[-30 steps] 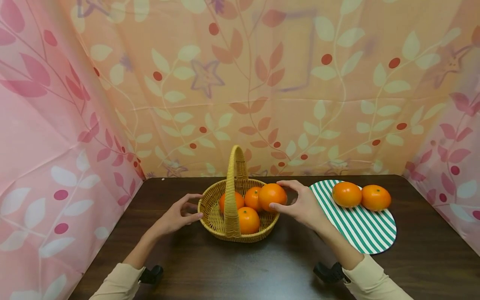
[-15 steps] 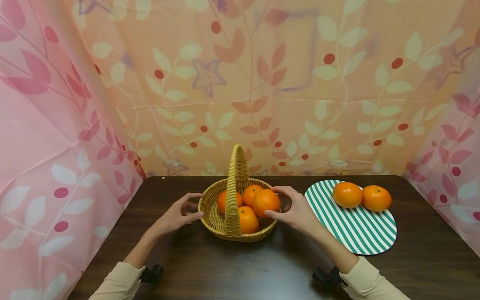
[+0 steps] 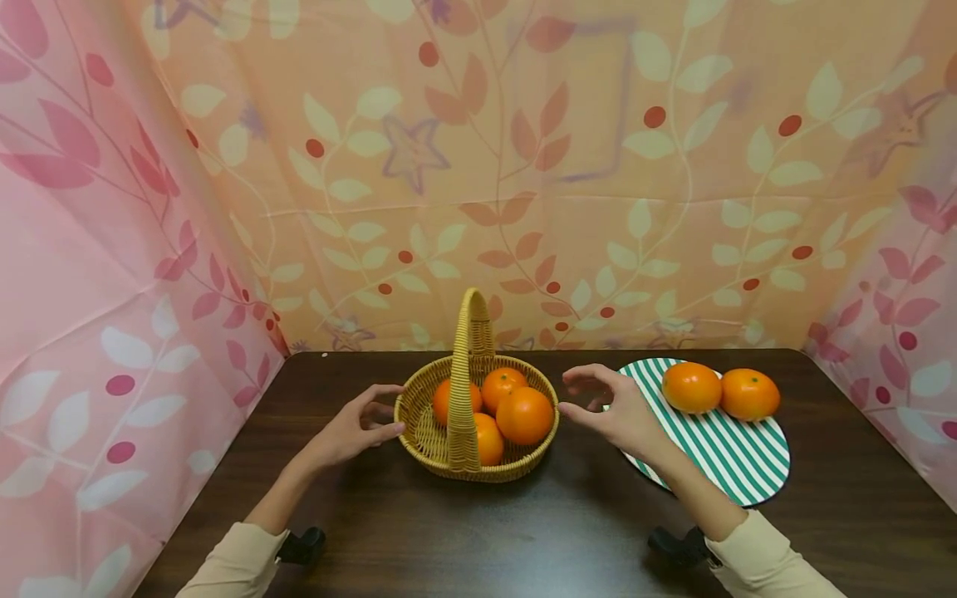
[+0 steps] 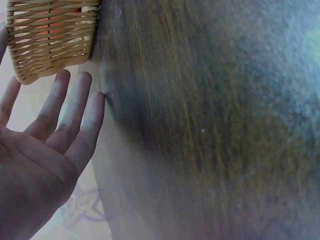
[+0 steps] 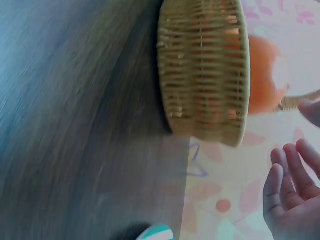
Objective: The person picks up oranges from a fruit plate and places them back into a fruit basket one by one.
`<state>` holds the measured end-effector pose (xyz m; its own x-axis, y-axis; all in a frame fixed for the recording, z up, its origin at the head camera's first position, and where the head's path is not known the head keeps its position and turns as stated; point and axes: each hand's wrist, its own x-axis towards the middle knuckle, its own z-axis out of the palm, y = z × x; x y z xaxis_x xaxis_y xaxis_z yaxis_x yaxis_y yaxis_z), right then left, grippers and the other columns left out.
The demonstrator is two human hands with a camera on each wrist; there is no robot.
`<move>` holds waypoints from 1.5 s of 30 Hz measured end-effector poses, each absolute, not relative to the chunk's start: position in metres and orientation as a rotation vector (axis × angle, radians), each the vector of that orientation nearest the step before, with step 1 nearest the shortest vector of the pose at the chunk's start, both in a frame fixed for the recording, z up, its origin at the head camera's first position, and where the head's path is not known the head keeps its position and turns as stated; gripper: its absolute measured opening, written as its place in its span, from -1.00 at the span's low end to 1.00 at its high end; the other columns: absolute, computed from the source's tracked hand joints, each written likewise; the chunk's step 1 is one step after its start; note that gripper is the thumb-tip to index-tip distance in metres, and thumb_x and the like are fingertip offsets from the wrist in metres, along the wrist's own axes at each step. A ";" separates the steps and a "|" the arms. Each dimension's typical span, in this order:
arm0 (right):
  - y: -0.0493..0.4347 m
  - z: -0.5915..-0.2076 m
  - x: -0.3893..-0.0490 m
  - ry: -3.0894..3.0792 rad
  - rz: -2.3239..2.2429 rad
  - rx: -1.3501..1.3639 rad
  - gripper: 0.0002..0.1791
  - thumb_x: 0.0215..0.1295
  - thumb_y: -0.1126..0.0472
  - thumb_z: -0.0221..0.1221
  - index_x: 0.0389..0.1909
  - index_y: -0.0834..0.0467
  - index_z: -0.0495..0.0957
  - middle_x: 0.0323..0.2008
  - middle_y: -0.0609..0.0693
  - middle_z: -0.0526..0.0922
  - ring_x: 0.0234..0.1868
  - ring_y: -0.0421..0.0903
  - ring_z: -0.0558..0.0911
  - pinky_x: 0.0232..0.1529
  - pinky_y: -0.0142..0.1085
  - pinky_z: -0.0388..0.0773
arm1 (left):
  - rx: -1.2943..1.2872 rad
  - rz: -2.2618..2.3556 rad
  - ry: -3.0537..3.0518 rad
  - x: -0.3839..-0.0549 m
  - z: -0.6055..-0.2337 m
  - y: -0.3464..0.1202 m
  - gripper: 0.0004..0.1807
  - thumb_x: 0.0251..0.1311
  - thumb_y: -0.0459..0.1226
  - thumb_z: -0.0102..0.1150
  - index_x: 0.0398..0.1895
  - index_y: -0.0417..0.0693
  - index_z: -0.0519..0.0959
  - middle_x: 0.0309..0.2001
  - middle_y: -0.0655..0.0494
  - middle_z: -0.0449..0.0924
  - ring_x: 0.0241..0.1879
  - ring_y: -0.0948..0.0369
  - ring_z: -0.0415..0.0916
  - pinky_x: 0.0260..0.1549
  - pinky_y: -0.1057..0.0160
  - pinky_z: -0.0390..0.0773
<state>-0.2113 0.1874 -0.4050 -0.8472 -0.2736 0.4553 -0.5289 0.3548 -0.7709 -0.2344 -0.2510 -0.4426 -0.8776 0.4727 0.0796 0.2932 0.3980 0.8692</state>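
A yellow wicker basket (image 3: 429, 448) with a tall arched handle stands on the table and holds several oranges. The nearest to its right rim is a large orange (image 3: 525, 415). My left hand (image 3: 357, 430) is at the basket's left rim, thumb and index fingertips touching or very near it; in the left wrist view, the fingers of that hand (image 4: 70, 117) extend loosely beside the woven wall. Just right of the basket, my right hand (image 3: 624, 415) is apart from it, fingers relaxed and holding nothing. The right wrist view shows the orange (image 5: 265, 75) rising above the basket's rim.
On the right, an oval mat (image 3: 736, 465) with green and white stripes bears two oranges, a left one (image 3: 692, 388) and a right one (image 3: 750, 394), side by side. A dark wooden table (image 3: 478, 540) lies beneath. Patterned cloth (image 3: 523, 166) hangs behind and at the sides.
My right hand has lowered an orange into the basket's right side, let go of it and drawn back to the right. The left hand has stayed at the left rim.
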 end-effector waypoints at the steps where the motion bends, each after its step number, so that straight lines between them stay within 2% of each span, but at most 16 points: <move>1: 0.191 -0.405 -0.212 -2.366 1.476 0.719 -0.64 0.19 0.32 0.47 0.00 0.14 0.64 -0.12 -0.03 0.70 -0.15 0.01 0.67 -0.30 -0.22 0.63 | 0.684 1.480 2.471 -0.234 -0.443 -0.251 -0.37 0.41 -0.26 0.27 0.46 -0.14 0.28 0.06 -0.32 0.56 -0.15 -0.20 0.67 -0.29 -0.06 0.62; 8: 0.215 -0.408 -0.211 -2.409 1.379 0.647 -0.75 0.21 0.45 0.40 -0.10 0.26 0.64 -0.21 0.11 0.70 -0.25 -0.01 0.68 -0.31 -0.29 0.61 | 0.688 1.481 2.468 -0.235 -0.443 -0.251 -0.37 0.40 -0.27 0.28 0.46 -0.14 0.28 0.06 -0.33 0.56 -0.15 -0.21 0.66 -0.28 -0.04 0.62; 17: 0.255 -0.407 -0.204 -2.487 1.350 0.536 -0.74 0.29 0.26 0.41 -0.07 0.27 0.65 -0.14 0.10 0.68 -0.22 -0.10 0.68 -0.27 -0.34 0.61 | 0.685 1.494 2.462 -0.234 -0.442 -0.251 -0.37 0.40 -0.28 0.28 0.45 -0.15 0.28 0.05 -0.35 0.56 -0.14 -0.24 0.65 -0.27 -0.03 0.62; 24: 0.288 -0.410 -0.199 -2.516 1.275 0.482 -0.73 0.30 0.26 0.40 -0.04 0.27 0.64 -0.13 0.13 0.67 -0.23 -0.16 0.69 -0.23 -0.41 0.60 | 0.686 1.499 2.457 -0.235 -0.443 -0.251 -0.37 0.40 -0.28 0.28 0.45 -0.14 0.28 0.06 -0.35 0.56 -0.13 -0.28 0.64 -0.25 -0.07 0.62; 31: 0.320 -0.407 -0.192 -2.565 1.242 0.348 -0.67 0.34 0.23 0.37 0.03 0.31 0.60 -0.10 0.21 0.67 -0.24 -0.24 0.67 -0.29 -0.43 0.59 | 0.686 1.480 2.468 -0.235 -0.442 -0.251 -0.37 0.40 -0.27 0.28 0.46 -0.12 0.29 0.06 -0.34 0.56 -0.13 -0.26 0.65 -0.25 -0.08 0.62; 38: 0.340 -0.413 -0.197 -2.473 1.159 0.305 -0.61 0.29 0.26 0.41 0.06 0.33 0.60 -0.04 0.28 0.62 -0.23 -0.34 0.64 -0.28 -0.55 0.54 | 0.674 1.474 2.475 -0.235 -0.441 -0.252 -0.37 0.41 -0.26 0.27 0.46 -0.12 0.28 0.07 -0.35 0.55 -0.13 -0.24 0.65 -0.25 -0.06 0.62; 40: 0.342 -0.415 -0.197 -2.459 1.148 0.274 -0.57 0.29 0.24 0.42 0.09 0.34 0.58 -0.02 0.29 0.61 -0.20 -0.28 0.66 -0.27 -0.58 0.52 | 0.676 1.471 2.475 -0.235 -0.441 -0.252 -0.37 0.41 -0.26 0.27 0.46 -0.12 0.28 0.06 -0.34 0.56 -0.14 -0.23 0.66 -0.25 -0.06 0.62; 45: 0.344 -0.416 -0.196 -2.447 1.083 0.209 -0.49 0.27 0.20 0.43 0.14 0.36 0.53 0.00 0.34 0.58 -0.12 0.22 0.64 -0.26 -0.65 0.45 | 0.683 1.468 2.473 -0.234 -0.441 -0.252 -0.37 0.41 -0.26 0.28 0.46 -0.13 0.28 0.05 -0.33 0.56 -0.16 -0.21 0.66 -0.26 -0.10 0.62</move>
